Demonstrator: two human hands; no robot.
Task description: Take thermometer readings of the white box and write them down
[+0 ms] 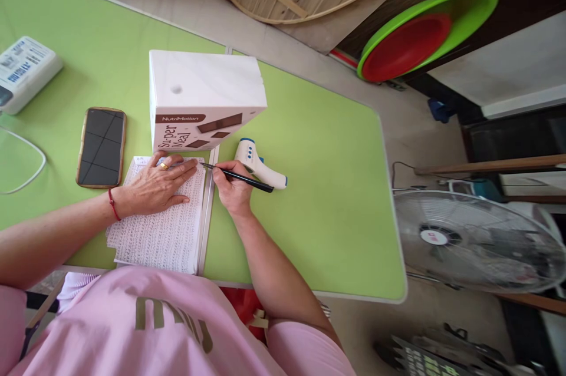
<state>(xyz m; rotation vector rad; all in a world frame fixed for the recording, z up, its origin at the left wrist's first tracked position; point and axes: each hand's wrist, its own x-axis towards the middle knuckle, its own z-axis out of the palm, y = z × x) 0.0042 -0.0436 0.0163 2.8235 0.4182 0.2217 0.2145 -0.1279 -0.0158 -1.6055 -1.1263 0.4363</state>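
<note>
My left hand (154, 184) lies flat on a sheet of paper (154, 240) covered in dense handwriting, its fingers stretched toward the right edge. In my right hand (235, 190) is a black pen (247, 180), its tip at the paper's upper right corner, close to my left fingertips. Just behind the paper stands a white box (207, 81) printed "NutriMotion Super Meal". A white and blue infrared thermometer (259, 165) lies on the table right beside my right hand, partly behind the pen.
A smartphone (101, 147) lies left of the paper on the green table (318, 211). Farther left are a white device (29, 72) and a white cable (42, 155). A standing fan (477, 240) is past the table's right edge, with green and red basins (407, 49) behind.
</note>
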